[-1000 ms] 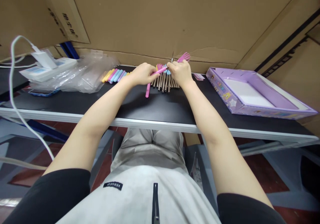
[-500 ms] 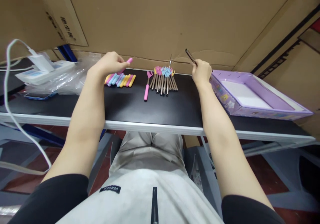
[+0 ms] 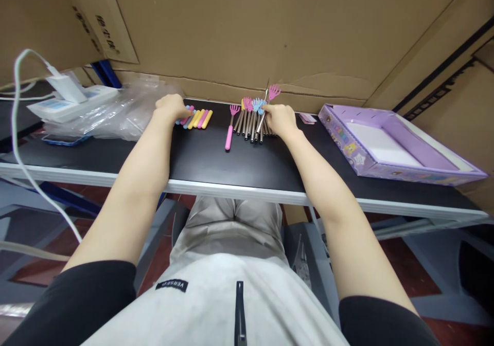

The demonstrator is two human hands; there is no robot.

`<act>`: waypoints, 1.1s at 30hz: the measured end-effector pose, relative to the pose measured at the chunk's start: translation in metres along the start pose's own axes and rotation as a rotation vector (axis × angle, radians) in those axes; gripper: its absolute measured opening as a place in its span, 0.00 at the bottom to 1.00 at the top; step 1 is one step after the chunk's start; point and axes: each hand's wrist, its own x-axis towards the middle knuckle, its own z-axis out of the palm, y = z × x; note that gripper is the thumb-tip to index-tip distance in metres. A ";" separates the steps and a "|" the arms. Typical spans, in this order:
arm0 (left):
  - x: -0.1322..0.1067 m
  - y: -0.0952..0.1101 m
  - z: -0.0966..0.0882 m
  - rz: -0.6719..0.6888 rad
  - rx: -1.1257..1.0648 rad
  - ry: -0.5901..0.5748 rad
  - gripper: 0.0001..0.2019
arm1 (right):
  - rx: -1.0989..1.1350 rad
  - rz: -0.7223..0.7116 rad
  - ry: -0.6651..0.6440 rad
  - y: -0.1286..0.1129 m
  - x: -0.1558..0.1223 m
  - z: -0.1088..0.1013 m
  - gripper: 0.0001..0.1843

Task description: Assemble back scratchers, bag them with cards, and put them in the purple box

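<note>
Well inside the table edge (image 3: 239,188), right hand (image 3: 283,120) pinches a pink-headed scratcher (image 3: 274,92); left hand (image 3: 171,108), grip unclear.

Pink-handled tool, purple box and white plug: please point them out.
Pink-handled tool (image 3: 229,134), head view: its handle.
Purple box (image 3: 344,140), head view: its left wall.
White plug (image 3: 68,88), head view: its body.

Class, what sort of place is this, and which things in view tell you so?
Probably a simple workbench: a black table backed by cardboard, with coloured sticks and metal rods grouped on it, and an open purple box.
</note>
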 end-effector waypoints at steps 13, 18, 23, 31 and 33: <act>-0.017 0.036 0.002 0.183 0.181 0.057 0.18 | 0.070 -0.009 -0.138 -0.012 0.007 0.016 0.33; -0.041 0.071 0.017 0.462 0.152 -0.087 0.15 | 0.063 -0.004 -0.159 -0.016 0.003 0.013 0.35; -0.063 0.089 0.021 0.492 0.206 -0.289 0.10 | 0.101 -0.006 -0.164 -0.014 0.003 0.015 0.35; -0.049 0.078 0.027 0.383 0.210 -0.149 0.11 | 0.261 0.038 -0.221 -0.002 0.016 0.034 0.37; -0.046 0.076 0.028 0.366 0.177 -0.102 0.13 | 0.277 0.058 -0.230 0.000 0.018 0.038 0.37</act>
